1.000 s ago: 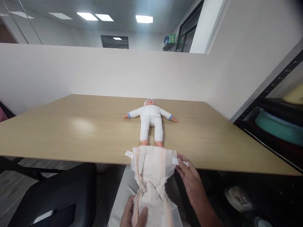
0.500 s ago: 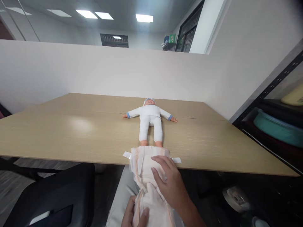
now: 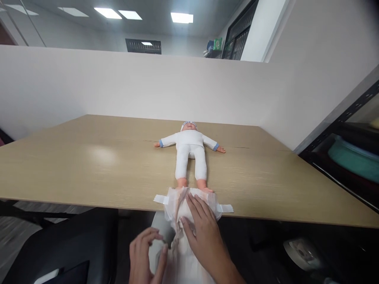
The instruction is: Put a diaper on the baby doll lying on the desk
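Note:
A baby doll in white clothes lies on its back on the wooden table, arms spread, feet toward me. A white diaper lies unfolded over the table's near edge, just touching the doll's feet, its tape tabs sticking out left and right. My right hand rests flat on the diaper, fingers stretched toward the doll. My left hand is lower left beside the diaper's hanging end, fingers curled and apart from the fabric; I see nothing in it.
A black chair stands at the lower left under the table edge. A black metal shelf with a teal basin stands on the right. A white partition wall runs behind the table.
My left hand has let go of the diaper's lower end and moved left. My right hand has slid up the diaper toward the doll's feet, flattening it.

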`<state>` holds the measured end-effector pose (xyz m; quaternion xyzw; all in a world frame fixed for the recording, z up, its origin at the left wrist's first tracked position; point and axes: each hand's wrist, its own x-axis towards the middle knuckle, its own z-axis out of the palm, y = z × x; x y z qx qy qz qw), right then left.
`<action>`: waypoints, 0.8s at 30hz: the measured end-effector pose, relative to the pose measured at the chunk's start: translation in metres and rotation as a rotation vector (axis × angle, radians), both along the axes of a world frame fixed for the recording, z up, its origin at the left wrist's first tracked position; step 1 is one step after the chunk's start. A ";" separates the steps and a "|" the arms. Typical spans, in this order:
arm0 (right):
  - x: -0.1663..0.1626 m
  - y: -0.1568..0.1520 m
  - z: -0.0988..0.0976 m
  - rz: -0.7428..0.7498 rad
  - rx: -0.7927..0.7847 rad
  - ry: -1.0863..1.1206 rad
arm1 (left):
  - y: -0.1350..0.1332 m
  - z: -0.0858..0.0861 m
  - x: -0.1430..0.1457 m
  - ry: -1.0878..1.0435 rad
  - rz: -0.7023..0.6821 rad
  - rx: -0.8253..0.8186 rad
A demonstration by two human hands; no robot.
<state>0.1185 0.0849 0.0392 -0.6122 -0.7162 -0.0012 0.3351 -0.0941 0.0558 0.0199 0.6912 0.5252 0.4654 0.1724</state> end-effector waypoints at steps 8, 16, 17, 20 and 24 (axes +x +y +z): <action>-0.001 0.004 -0.008 -0.003 0.016 0.029 | 0.118 0.073 0.017 0.282 -0.355 0.014; 0.005 0.002 -0.008 0.033 0.019 0.035 | 0.144 0.072 0.002 0.292 -0.413 -0.214; 0.006 0.002 -0.008 0.039 0.010 0.033 | 0.144 0.074 -0.003 0.316 -0.420 -0.228; 0.010 0.000 -0.007 0.057 0.000 0.018 | 0.149 0.084 -0.012 0.363 -0.450 -0.231; 0.011 -0.001 -0.007 0.054 0.017 -0.021 | 0.168 0.100 -0.001 0.345 -0.558 -0.065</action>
